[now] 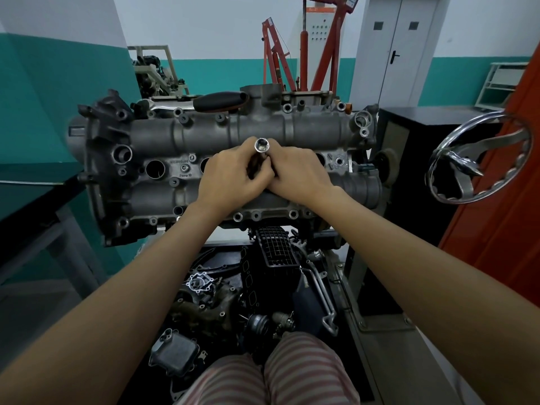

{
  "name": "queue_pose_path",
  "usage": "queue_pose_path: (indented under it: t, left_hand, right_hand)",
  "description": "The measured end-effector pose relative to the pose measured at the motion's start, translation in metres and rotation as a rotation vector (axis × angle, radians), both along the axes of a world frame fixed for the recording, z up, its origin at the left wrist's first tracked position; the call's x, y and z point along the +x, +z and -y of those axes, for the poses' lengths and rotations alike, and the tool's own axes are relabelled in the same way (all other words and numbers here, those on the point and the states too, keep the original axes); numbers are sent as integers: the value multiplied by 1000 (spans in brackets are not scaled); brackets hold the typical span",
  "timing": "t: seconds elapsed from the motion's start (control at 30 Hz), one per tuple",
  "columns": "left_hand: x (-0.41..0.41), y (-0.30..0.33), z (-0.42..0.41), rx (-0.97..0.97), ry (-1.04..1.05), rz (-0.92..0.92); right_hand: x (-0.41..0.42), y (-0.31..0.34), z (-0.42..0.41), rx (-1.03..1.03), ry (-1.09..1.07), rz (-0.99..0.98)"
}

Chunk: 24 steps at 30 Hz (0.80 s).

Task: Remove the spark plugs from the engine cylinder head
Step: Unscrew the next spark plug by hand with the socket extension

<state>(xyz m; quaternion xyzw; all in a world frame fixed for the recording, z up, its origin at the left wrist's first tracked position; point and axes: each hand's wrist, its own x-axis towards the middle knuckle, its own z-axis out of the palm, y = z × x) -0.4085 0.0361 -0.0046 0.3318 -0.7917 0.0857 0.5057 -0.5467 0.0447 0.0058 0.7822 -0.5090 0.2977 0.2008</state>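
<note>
The grey engine cylinder head (163,135) lies across the stand in front of me, with round spark plug wells (155,168) along its middle. A chrome spark plug socket (261,147) stands upright over the central wells, its open square end facing me. My left hand (230,178) and my right hand (302,171) both grip the socket's shaft from either side, fingers curled round it. Whatever sits in the well under my hands is hidden. A ratchet with a black and orange handle (220,101) lies on the far edge of the head.
A chrome handwheel (482,159) sticks out at the right beside an orange panel. Loose engine parts and a black intake manifold (277,249) lie on the floor below the head. A dark table (35,194) stands at the left; red engine cranes (318,45) behind.
</note>
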Motion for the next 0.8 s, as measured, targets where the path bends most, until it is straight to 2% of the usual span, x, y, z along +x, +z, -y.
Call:
queue_pose_path:
  t: [0.2,0.4,0.8]
  left_hand:
    - [0,3,1,23,11,15]
    - [0,3,0,-6,1,14]
    - [1,2,1,11,3,12]
  right_hand:
    - [-1,2,2,27,-25,25]
    - [-1,1,3,28,-41,-31]
    - [0,1,2,56,-43,20]
